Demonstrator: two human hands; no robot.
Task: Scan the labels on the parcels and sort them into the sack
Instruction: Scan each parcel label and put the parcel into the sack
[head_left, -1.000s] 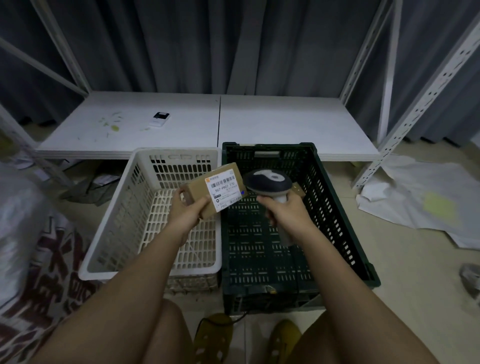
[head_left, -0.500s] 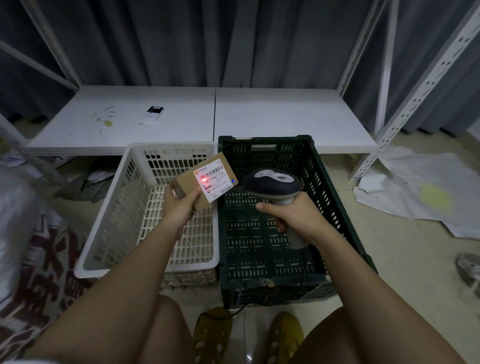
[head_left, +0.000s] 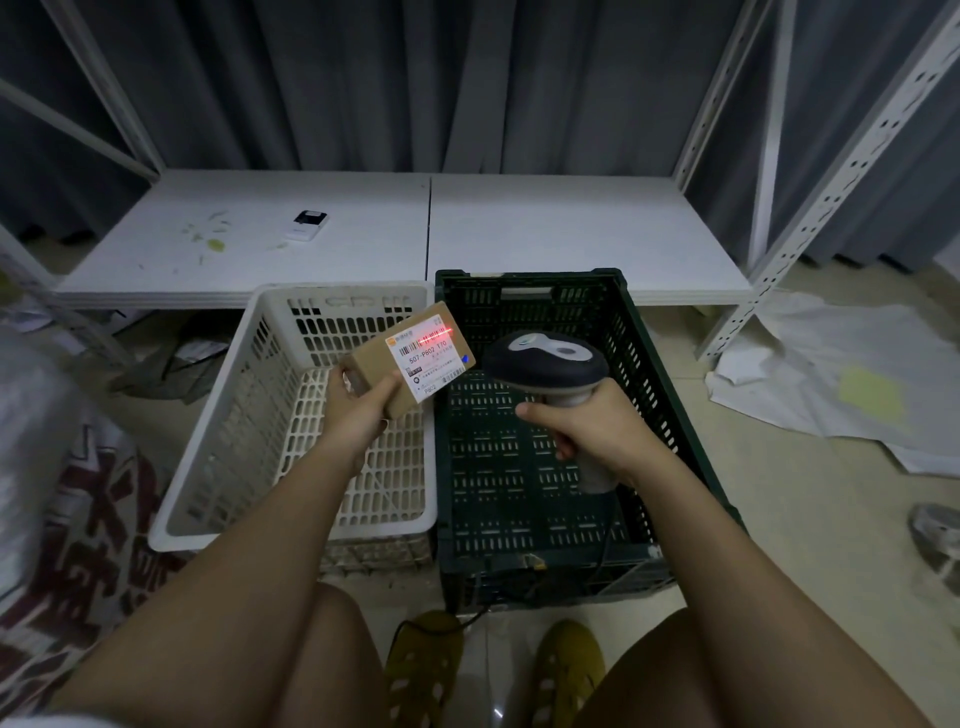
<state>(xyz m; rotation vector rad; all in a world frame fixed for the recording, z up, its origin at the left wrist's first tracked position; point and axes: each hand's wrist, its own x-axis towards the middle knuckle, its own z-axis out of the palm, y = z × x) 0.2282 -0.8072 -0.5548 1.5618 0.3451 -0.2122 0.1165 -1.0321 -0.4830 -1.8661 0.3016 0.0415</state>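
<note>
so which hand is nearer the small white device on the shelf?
Left. The left hand holds the cardboard parcel over the white basket, below the small white device; the right hand sits farther right over the green crate.

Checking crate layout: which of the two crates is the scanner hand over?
The dark green crate, right of the white crate. The right hand holds the scanner above it.

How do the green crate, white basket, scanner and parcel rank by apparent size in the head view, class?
Green crate and white basket: too alike to rank. Then scanner, then parcel, though those two look close.
</note>
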